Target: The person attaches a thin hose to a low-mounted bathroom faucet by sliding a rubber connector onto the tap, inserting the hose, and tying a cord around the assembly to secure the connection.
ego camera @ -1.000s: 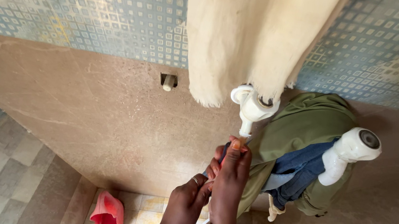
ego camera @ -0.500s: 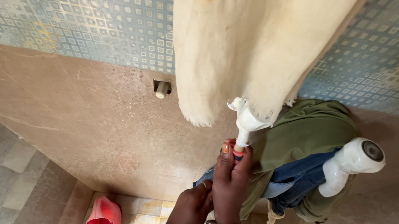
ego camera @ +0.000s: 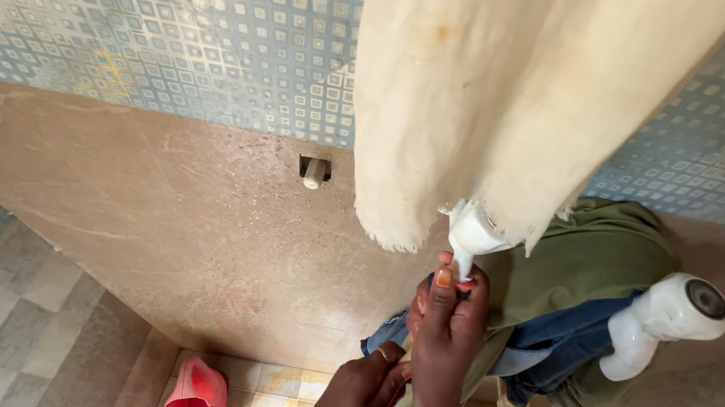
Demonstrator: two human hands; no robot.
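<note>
White plastic tap (ego camera: 472, 233), right of frame centre under the hanging cream towel (ego camera: 500, 100), is pinched at its spout by the right hand (ego camera: 447, 338), left hand (ego camera: 358, 401) loosely curled below; a firm, steady pinch is judged best.
</note>
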